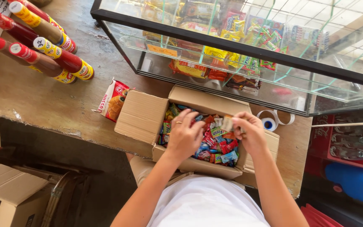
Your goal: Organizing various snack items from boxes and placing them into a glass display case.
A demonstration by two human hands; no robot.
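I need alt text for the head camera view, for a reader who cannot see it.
Seen from above, a person's left hand digs into an open cardboard box of small wrapped candies, while the right hand pinches one pale piece above it. The box sits on a wooden table beside bottles and a glass case.

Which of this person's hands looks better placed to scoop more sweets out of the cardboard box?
Probably the left hand: it lies palm-down on the wrapped sweets inside the cardboard box. The right hand sits at the box's far side, already pinching a small packet.
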